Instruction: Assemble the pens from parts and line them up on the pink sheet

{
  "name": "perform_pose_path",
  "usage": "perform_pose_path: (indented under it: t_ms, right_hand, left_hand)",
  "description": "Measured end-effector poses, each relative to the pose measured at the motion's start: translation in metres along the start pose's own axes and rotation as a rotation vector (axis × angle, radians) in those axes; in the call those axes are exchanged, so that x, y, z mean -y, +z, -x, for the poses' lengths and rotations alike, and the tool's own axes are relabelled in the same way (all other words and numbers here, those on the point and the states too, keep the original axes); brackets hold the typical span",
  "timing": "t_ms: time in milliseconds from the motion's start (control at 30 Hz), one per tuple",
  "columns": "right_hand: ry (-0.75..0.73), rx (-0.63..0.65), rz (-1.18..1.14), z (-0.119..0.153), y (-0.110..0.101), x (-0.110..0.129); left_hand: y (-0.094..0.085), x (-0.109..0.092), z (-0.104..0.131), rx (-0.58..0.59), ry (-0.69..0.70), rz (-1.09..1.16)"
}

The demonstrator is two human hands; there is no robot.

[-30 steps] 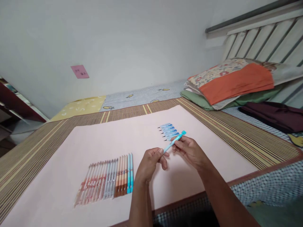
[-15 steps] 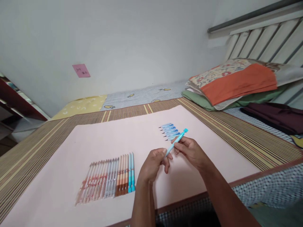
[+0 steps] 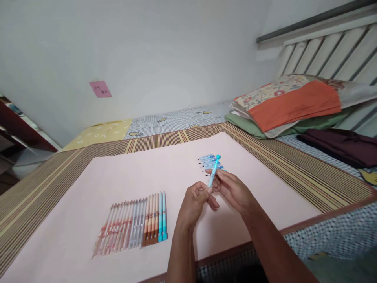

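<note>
Both hands hold a light blue pen [image 3: 214,171] with a turquoise block-shaped end pointing up and away. My left hand [image 3: 194,202] pinches its lower end between thumb and fingers, hiding the tip. Higher up the barrel, my right hand [image 3: 234,192] grips it with thumb and fingertips. Just behind the hands lie several short blue pens [image 3: 207,161] with dark tips pointing left, partly covered by the held pen and fingers. To the left, a neat row holds several clear pens with reddish marks [image 3: 113,228], several brown-and-peach pens [image 3: 151,220] and two light blue pens [image 3: 163,216].
A pale pink sheet [image 3: 118,173] lies under the pens on a striped mat [image 3: 88,155]. Folded orange and floral pillows [image 3: 294,104] and dark maroon cloth [image 3: 338,145] lie at the right, by a white radiator [image 3: 330,51]. A pink note [image 3: 100,89] is on the wall.
The held pen has turned more upright, its turquoise end swinging left. My right hand has shifted slightly left and down, and my left hand slightly right.
</note>
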State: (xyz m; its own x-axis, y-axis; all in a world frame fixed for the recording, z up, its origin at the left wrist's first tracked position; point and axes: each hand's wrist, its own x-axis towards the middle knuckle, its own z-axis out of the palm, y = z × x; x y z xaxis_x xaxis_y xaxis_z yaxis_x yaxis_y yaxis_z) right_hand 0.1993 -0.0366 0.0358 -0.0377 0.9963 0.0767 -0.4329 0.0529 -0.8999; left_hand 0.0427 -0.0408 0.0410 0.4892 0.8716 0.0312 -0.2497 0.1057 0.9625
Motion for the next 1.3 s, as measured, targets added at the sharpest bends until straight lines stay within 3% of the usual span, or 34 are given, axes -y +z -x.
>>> perform_pose_path:
  t_ms: [133,300,367,500,600,667,800,900,1033,1300]
  right_hand:
    - [0.038,0.022,0.035,0.000,-0.001,-0.001]
    - [0.014,-0.091,0.043,-0.002,0.006,-0.008]
    - [0.041,-0.073,0.023,-0.002,0.007,-0.007]
    - [0.084,0.007,-0.011,0.000,0.003,-0.002]
    - [0.055,-0.018,0.039,0.000,0.001,-0.004]
    - [0.028,-0.063,0.078,-0.001,0.002,-0.008]
    - [0.038,-0.188,0.058,-0.004,0.007,-0.016]
    - [0.060,-0.156,0.012,-0.004,0.006,-0.015]
    - [0.079,-0.004,-0.040,-0.002,-0.004,-0.008]
    - [0.125,0.161,-0.032,0.004,-0.007,-0.001]
  left_hand:
    - [-0.001,0.001,0.002,0.060,0.001,0.023]
    - [0.000,0.003,0.000,-0.067,0.006,-0.035]
    - [0.000,0.002,-0.001,-0.083,0.004,-0.037]
    - [-0.002,0.000,0.000,-0.011,0.003,0.000]
    - [-0.002,0.004,-0.001,0.027,-0.003,0.002]
    - [-0.001,0.008,-0.002,-0.024,0.003,-0.054]
    - [0.003,0.014,-0.005,-0.287,0.056,-0.348]
    - [0.005,0.011,-0.006,-0.374,0.060,-0.346]
    - [0.005,0.004,-0.004,-0.200,-0.024,-0.055]
    - [0.001,0.000,0.002,0.107,-0.075,0.117]
